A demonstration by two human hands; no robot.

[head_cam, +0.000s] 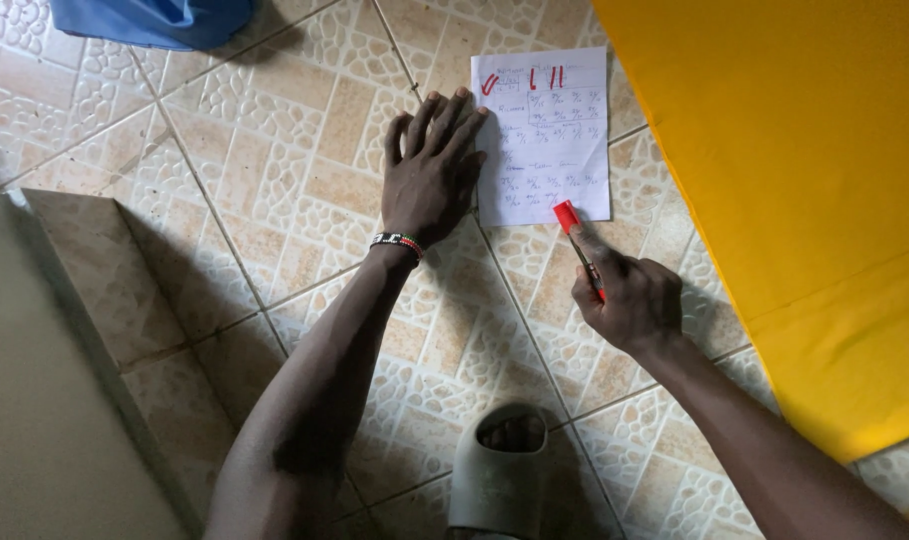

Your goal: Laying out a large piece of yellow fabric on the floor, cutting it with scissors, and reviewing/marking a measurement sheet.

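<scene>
Down on the tiled floor (274, 180), your left hand (432, 175) lies flat, fingers spread apart, with the fingertips (464, 100) pressing the left edge of the sheet (544, 140). Nothing is gripped there; the palm rests on the tile just beside the paper and pins it.

Your right hand (629, 300) has its fingers closed around a red marker (577, 245). The marker's long axis runs on a slant, from the hand up and to the left, and its red end sits right at the sheet's lower edge, touching or just over it; you cannot tell which from this view. So the paper lies ahead of your right hand and slightly to its left, with its long side running away from you. The left hand is the one already on the sheet; the right one reaches it only through the marker.

Red strokes show along the sheet's top, above rows of small handwriting.

Yellow cloth (804, 200) covers the floor to the right, its edge near the sheet but apart from it. A blue cloth (154, 20) lies at the top left, well apart. A grey slipper (494, 470) sits between your forearms, and a tiled step (104, 290) runs down the left.
</scene>
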